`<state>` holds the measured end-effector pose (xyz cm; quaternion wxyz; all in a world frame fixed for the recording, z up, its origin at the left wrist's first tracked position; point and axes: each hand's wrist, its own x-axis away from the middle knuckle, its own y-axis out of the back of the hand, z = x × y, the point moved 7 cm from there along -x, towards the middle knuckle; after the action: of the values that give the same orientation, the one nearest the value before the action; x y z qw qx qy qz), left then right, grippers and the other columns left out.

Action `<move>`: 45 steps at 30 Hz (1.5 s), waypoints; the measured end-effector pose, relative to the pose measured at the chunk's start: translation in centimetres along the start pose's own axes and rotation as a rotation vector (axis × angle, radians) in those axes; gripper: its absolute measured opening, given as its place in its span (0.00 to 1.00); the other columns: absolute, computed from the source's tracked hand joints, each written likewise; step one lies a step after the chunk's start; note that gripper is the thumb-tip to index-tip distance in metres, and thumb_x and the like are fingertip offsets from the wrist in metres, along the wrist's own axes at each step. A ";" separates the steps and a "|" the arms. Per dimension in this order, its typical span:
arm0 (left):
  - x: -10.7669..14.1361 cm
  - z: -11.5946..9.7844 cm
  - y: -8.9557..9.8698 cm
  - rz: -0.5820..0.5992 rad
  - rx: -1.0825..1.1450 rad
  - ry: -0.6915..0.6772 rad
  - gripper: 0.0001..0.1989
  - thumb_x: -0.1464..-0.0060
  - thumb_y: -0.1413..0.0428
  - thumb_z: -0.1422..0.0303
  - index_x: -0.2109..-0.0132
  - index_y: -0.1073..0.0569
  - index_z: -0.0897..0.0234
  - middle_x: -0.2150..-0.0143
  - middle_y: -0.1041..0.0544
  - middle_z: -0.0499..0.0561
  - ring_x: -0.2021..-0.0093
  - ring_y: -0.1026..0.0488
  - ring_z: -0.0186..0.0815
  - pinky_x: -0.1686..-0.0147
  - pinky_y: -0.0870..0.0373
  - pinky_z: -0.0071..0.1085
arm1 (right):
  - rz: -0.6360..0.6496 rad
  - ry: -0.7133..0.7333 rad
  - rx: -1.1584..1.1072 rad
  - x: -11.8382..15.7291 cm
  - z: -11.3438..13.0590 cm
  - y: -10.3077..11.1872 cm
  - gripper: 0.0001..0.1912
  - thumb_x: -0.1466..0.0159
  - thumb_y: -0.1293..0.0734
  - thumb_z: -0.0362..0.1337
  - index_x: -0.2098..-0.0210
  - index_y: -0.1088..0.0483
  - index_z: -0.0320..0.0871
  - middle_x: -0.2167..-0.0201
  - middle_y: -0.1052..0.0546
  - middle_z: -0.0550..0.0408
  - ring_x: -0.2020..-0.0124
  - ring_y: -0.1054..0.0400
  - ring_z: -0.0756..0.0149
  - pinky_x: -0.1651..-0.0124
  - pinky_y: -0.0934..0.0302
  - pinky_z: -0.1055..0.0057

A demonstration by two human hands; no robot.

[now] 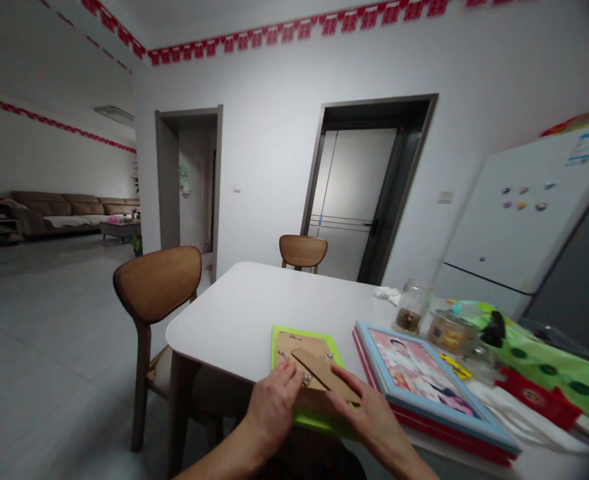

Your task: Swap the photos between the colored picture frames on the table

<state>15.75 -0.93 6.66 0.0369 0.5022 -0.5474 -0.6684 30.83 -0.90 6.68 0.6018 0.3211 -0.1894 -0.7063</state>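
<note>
A lime-green picture frame (pixel 335 348) lies back side up at the near edge of the table, partly overhanging it. Its brown backing board (pixel 302 345) carries several small metal clips, and a brown support leg (pixel 320 373) stands out at a slant from it. My left hand (pixel 275 401) is closed at the frame's left side, with bent fingertips at a metal clip near the leg. On the right, my right hand (pixel 367 412) grips the lower end of the support leg between thumb and fingers. Both hands cover part of the frame's lower half.
Right of my hands, a light-blue framed photo (pixel 382 357) lies on red frames (pixel 362 353). Beyond it stand a glass jar (pixel 413 310), a snack container (pixel 449 331) and a green bag (pixel 539 353) on the white table (pixel 254 300). Wooden chairs (pixel 162 283) stand left and behind.
</note>
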 end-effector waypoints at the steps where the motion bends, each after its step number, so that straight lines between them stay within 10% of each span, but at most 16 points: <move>1: -0.2 -0.6 -0.6 0.026 0.024 0.010 0.16 0.47 0.54 0.78 0.52 0.34 0.64 0.53 0.29 0.53 0.50 0.35 0.36 0.52 0.36 0.31 | -0.003 0.007 0.039 0.2 -0.7 0.3 0.28 0.50 0.38 0.47 0.52 0.35 0.38 0.54 0.30 0.48 0.53 0.36 0.58 0.50 0.43 0.65; 21: 2.3 1.5 -2.8 0.329 0.292 0.108 0.13 0.55 0.44 0.69 0.60 0.36 0.63 0.48 0.36 0.54 0.46 0.43 0.38 0.44 0.57 0.43 | 0.013 0.266 0.547 0.5 -0.8 -2.0 0.19 0.47 0.41 0.44 0.57 0.32 0.48 0.68 0.32 0.51 0.63 0.39 0.61 0.60 0.46 0.67; 31: 2.0 1.9 -1.8 0.399 0.294 0.129 0.17 0.53 0.46 0.67 0.55 0.38 0.64 0.49 0.35 0.55 0.46 0.42 0.39 0.45 0.56 0.43 | 0.183 0.477 0.477 1.7 3.7 -4.9 0.13 0.42 0.44 0.40 0.60 0.32 0.54 0.56 0.34 0.54 0.54 0.44 0.62 0.53 0.50 0.64; 45: 1.8 2.0 -1.2 0.365 0.344 0.136 0.14 0.54 0.46 0.68 0.58 0.38 0.62 0.58 0.31 0.50 0.56 0.35 0.38 0.47 0.54 0.39 | 0.213 0.484 0.399 1.8 3.0 -5.1 0.14 0.45 0.40 0.43 0.59 0.31 0.52 0.55 0.34 0.53 0.53 0.43 0.61 0.51 0.50 0.63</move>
<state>13.99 -0.15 4.42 0.1074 0.4378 -0.7310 -0.5124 25.01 -1.99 5.09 0.6250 0.5694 -0.2080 -0.4918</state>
